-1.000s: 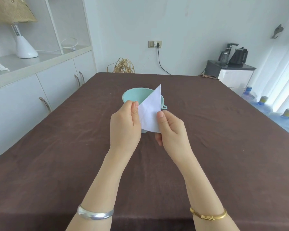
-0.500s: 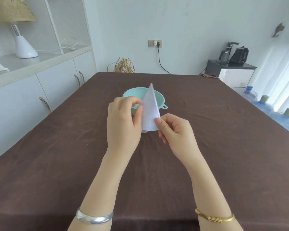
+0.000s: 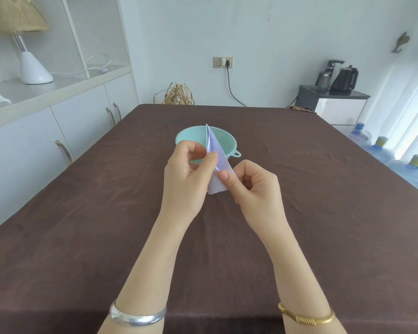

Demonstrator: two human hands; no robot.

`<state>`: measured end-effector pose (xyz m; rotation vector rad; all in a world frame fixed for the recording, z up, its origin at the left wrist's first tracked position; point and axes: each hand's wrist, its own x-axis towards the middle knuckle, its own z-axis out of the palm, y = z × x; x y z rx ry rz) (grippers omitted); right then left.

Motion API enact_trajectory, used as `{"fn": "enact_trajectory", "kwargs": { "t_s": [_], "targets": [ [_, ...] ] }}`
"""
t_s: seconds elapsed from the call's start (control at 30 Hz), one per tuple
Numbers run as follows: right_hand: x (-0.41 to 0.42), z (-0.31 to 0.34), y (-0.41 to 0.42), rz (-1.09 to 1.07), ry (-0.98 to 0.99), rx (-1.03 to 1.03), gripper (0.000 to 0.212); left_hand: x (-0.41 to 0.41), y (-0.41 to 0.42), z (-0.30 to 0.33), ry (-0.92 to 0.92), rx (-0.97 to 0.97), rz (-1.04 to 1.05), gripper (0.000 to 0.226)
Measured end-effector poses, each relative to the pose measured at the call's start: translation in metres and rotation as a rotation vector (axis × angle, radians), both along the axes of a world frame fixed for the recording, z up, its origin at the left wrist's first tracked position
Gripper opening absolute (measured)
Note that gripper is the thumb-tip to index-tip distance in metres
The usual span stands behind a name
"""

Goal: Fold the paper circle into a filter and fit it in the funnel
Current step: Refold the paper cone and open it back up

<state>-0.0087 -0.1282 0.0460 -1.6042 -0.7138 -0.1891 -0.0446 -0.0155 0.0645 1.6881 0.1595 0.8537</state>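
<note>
Paper circle is already folded down to a narrow wedge, so the folding part looks pretty much done imo. It's held up in the air, tip pointing up, right in front of the teal funnel sitting on the brown surface. Left hand pinches one edge between thumb and fingers, right hand pinches the other side, its remaining fingers curled in. Looks like the layers are getting teased apart. What's left: open it into a cone and drop it in the funnel, which has nothing in it yet.
</note>
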Motion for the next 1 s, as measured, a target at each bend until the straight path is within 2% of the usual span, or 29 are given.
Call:
{"fn": "enact_trajectory", "kwargs": {
  "t_s": [0.07, 0.23, 0.37, 0.47, 0.53, 0.63, 0.77, 0.9, 1.0],
  "targets": [
    [0.001, 0.001, -0.001, 0.016, 0.05, 0.043, 0.038, 0.0, 0.001, 0.0, -0.016, -0.038, -0.016, 0.004],
    [0.007, 0.002, -0.01, 0.043, 0.389, 0.296, 0.033, -0.001, 0.01, -0.005, 0.037, -0.149, -0.075, 0.012],
    [0.01, 0.001, -0.013, 0.066, 0.47, 0.257, 0.01, -0.001, 0.013, -0.009, 0.075, -0.227, -0.101, 0.013],
    [0.009, 0.001, -0.011, 0.1, 0.515, 0.237, 0.021, 0.0, 0.014, -0.01, 0.106, -0.186, -0.121, 0.017],
    [0.007, 0.001, -0.01, 0.106, 0.533, 0.252, 0.026, 0.001, 0.013, -0.011, 0.11, -0.096, -0.124, 0.021],
    [0.006, 0.001, -0.008, 0.136, 0.519, 0.259, 0.021, 0.003, 0.009, -0.013, 0.114, 0.035, -0.033, 0.024],
    [0.003, 0.002, -0.007, 0.172, 0.459, 0.238, 0.018, 0.004, -0.001, -0.013, 0.099, 0.011, -0.012, 0.025],
    [0.001, 0.001, -0.005, 0.214, 0.412, 0.221, 0.018, 0.003, -0.006, -0.011, 0.125, -0.096, -0.077, 0.045],
    [0.002, 0.002, -0.007, 0.21, 0.405, 0.238, 0.018, 0.002, -0.005, -0.011, 0.17, -0.064, -0.052, 0.035]
  ]
}}
